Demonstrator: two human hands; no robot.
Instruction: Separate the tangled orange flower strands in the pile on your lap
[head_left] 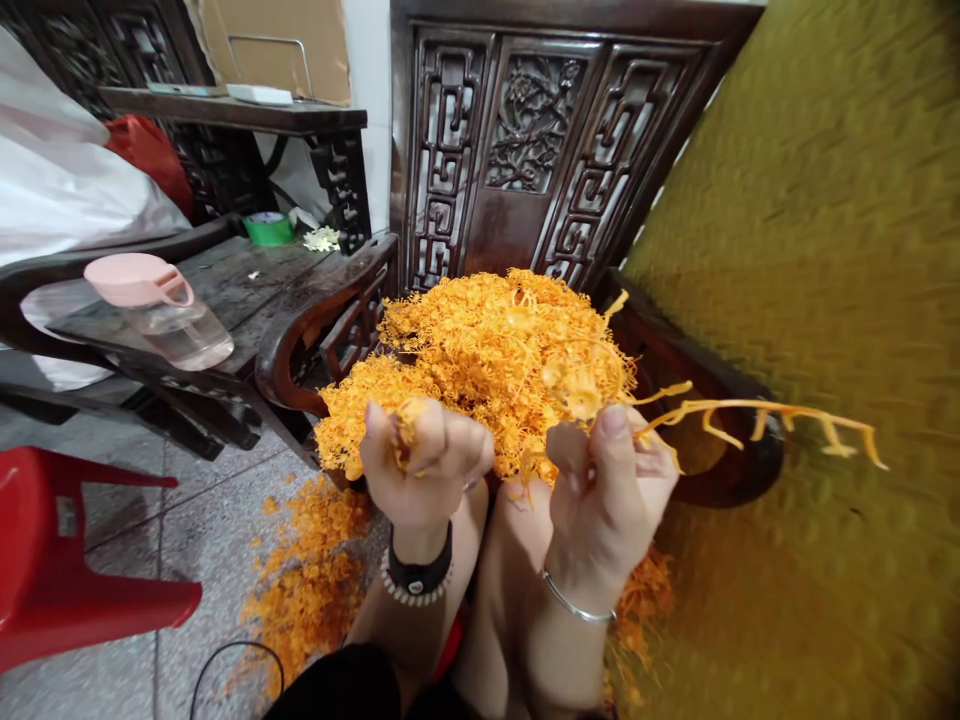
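A large heap of small orange plastic pieces [480,340], thin and branching, lies on a carved wooden chair before my knees. My left hand [420,460], with a black band and beads at the wrist, is closed on a small orange plastic piece [407,430] between thumb and forefinger. To its right, my right hand [607,490], wearing a silver bangle, pinches a long orange plastic stem with short side prongs [772,408] that sticks out to the right. Both hands are raised in front of the heap, apart from each other. The exact shape of the left hand's piece is partly hidden by the fingers.
More orange pieces [307,590] are scattered on the tiled floor. A red plastic stool [67,560] stands at left. On a dark wooden bench are a pink-lidded water bottle [172,315] and a green tape roll [268,229]. A yellow-brown textured surface [832,250] rises at right.
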